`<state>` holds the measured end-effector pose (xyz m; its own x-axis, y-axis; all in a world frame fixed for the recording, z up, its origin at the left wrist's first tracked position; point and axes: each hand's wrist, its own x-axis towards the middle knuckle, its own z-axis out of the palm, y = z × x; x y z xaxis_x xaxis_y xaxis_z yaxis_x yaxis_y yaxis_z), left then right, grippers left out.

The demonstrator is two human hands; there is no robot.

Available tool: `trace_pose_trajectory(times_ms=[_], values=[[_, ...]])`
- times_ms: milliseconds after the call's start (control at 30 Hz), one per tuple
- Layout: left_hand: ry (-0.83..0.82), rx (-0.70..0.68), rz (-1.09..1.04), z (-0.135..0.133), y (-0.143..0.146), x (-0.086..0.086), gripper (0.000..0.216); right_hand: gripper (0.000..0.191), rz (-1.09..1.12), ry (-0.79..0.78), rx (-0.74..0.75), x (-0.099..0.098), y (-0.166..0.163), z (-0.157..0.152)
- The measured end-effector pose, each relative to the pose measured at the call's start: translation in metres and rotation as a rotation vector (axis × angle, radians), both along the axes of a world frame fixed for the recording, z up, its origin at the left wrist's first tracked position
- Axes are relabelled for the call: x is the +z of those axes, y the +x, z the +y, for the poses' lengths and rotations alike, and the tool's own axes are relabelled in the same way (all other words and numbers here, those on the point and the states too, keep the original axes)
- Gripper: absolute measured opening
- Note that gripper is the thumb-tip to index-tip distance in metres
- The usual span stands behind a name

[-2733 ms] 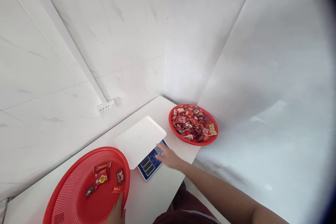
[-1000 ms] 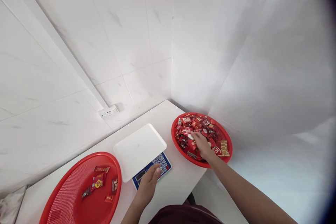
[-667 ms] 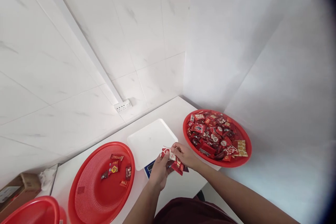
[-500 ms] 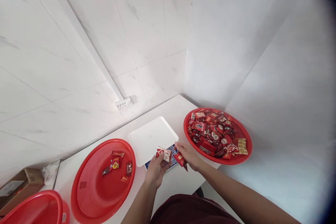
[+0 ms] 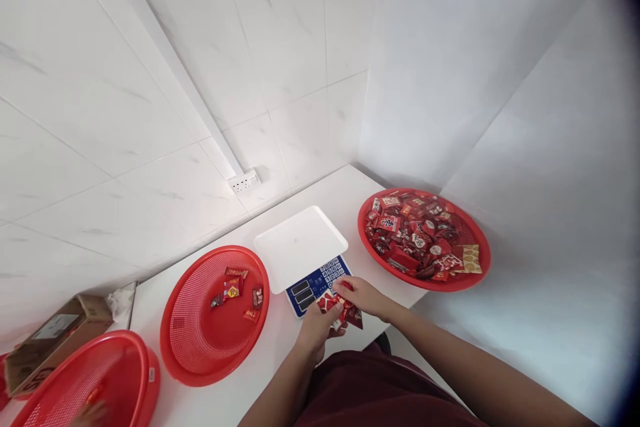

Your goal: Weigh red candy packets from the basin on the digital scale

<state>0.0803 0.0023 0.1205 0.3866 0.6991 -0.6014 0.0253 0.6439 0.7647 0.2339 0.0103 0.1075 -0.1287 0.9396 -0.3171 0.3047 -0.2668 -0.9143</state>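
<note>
My left hand (image 5: 315, 329) is closed on a red-and-white snack packet (image 5: 327, 301) in front of my body. Right beside it, my right hand (image 5: 367, 296) grips a dark red snack packet (image 5: 354, 315), and the two packets overlap. Both hands are at the near edge of a digital scale, close to its blue keypad panel (image 5: 311, 288). The scale's white weighing tray (image 5: 300, 243) has nothing on it. To the right, a red basket (image 5: 484, 260) is heaped with small red and brown wrapped snacks (image 5: 417, 240).
A red mesh basket (image 5: 200, 343) on the left holds several wrapped snacks. Another person's blurred hand (image 5: 90, 412) reaches into a second red basket (image 5: 150, 373) at lower left, near a cardboard box (image 5: 63, 340). A socket strip (image 5: 244, 181) is on the wall.
My hands have come closer together, bringing the packets together and uncovering the scale's panel. The camera view has shifted. Another person's hand has appeared in the lower-left basket.
</note>
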Motion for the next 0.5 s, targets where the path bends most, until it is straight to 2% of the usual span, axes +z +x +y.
trace_pose_trajectory(times_ms=[133, 233, 300, 367, 500], values=[[0.006, 0.015, 0.045, -0.004, -0.013, -0.004, 0.050, 0.038, 0.188, -0.203, 0.159, 0.010, 0.007, -0.007], [0.007, 0.018, 0.056, -0.011, -0.021, -0.008, 0.050, 0.036, 0.232, -0.230, 0.253, 0.012, 0.006, -0.012], [0.003, 0.028, 0.064, -0.014, -0.027, -0.012, 0.050, 0.036, 0.223, -0.233, 0.256, 0.008, 0.001, -0.014], [-0.048, 0.097, 0.066, -0.016, -0.037, -0.018, 0.046, 0.036, 0.178, -0.250, 0.127, 0.002, -0.004, -0.012], [-0.163, 0.273, 0.039, -0.016, -0.065, -0.029, 0.032, 0.036, 0.161, -0.303, -0.258, -0.011, -0.014, 0.004]])
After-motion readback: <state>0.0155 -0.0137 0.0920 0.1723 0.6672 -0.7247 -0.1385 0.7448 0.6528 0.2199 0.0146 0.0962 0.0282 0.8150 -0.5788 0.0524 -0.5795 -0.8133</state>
